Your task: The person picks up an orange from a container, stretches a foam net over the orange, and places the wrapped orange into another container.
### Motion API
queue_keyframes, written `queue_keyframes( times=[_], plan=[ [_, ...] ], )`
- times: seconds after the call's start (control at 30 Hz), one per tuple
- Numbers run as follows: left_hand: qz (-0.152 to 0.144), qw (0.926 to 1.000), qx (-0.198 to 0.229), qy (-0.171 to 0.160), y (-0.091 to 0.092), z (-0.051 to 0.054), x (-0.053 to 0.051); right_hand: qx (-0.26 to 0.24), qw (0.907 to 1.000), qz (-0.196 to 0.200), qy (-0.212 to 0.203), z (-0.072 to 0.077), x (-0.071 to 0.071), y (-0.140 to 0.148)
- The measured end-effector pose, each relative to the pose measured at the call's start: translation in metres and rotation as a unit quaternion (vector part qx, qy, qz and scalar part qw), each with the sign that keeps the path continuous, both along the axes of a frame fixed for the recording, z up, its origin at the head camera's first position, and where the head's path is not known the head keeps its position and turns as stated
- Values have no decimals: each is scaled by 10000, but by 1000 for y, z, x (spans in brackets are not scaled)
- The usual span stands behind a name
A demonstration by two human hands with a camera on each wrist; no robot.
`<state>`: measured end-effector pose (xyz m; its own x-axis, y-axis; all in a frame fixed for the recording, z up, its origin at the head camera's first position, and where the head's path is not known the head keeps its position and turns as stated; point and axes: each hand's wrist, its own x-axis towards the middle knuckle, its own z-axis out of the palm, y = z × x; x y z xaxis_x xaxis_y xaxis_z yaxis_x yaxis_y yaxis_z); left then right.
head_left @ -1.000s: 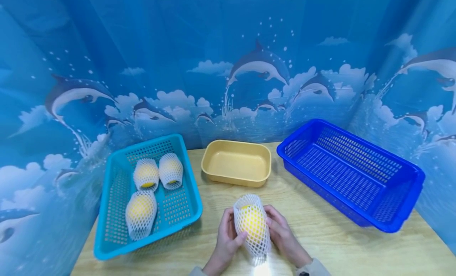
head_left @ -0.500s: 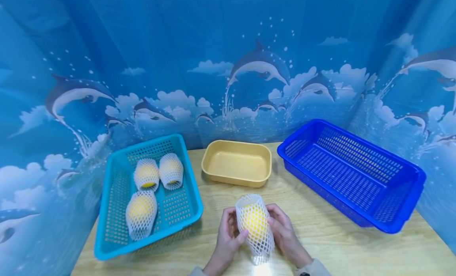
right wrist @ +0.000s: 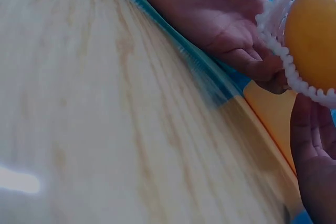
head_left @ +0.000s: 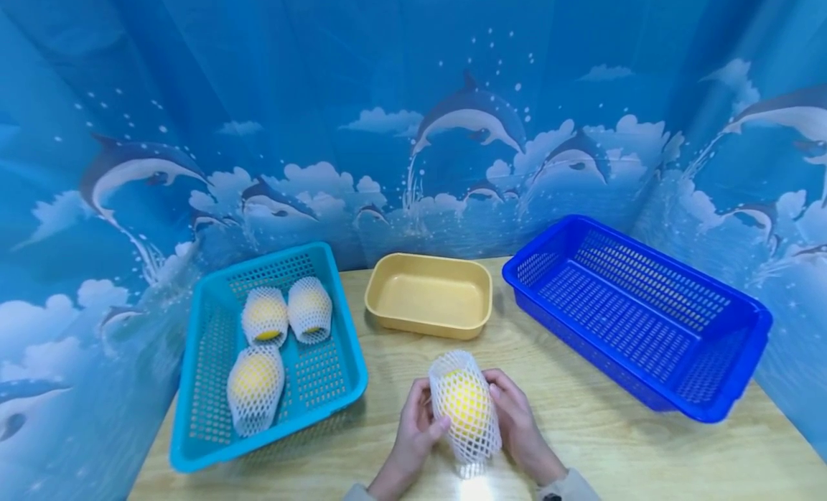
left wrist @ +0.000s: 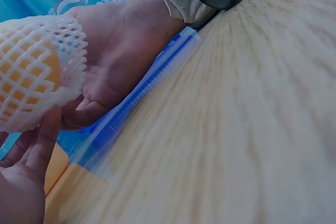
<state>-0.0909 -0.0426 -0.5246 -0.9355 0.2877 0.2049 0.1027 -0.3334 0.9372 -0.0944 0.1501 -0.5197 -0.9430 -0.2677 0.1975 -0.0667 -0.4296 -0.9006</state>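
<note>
Just above the table, between both hands, is a smooth yellow fruit (head_left: 464, 408) in a white foam net sleeve; its exact kind is not clear. My left hand (head_left: 413, 431) grips it from the left, thumb across the front of the net. From the other side my right hand (head_left: 522, 429) holds it, its fingers partly hidden behind the sleeve. In the right wrist view, bare fruit (right wrist: 314, 40) shows through the sleeve's open end. The left wrist view shows the net (left wrist: 31, 72) around the fruit, with fingertips touching its lower edge.
A teal basket (head_left: 352, 357) with three netted yellow fruits (head_left: 257, 386) stands at the left. A tan rectangular tub (head_left: 429, 327) sits behind the hands. At the right is a blue slotted basket (head_left: 601, 354). A dolphin-print curtain (head_left: 388, 92) backs the wooden table (head_left: 646, 458).
The netted fruit has shifted slightly right and tilted, its lower end swinging right. My right thumb has slid off the front of the net toward its edge. The baskets and tub stay put.
</note>
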Motion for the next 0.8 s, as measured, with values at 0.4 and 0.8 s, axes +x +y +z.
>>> queue_keyframes(
  times=[0.4,0.8],
  plan=[
    [-167,9983,355,-422,-3,4,-2,-528,9971,471,-267,0,-3,1],
    [341,9978,-125,-562,-1,4,0,-616,9971,430,-104,0,-2,2]
  ],
)
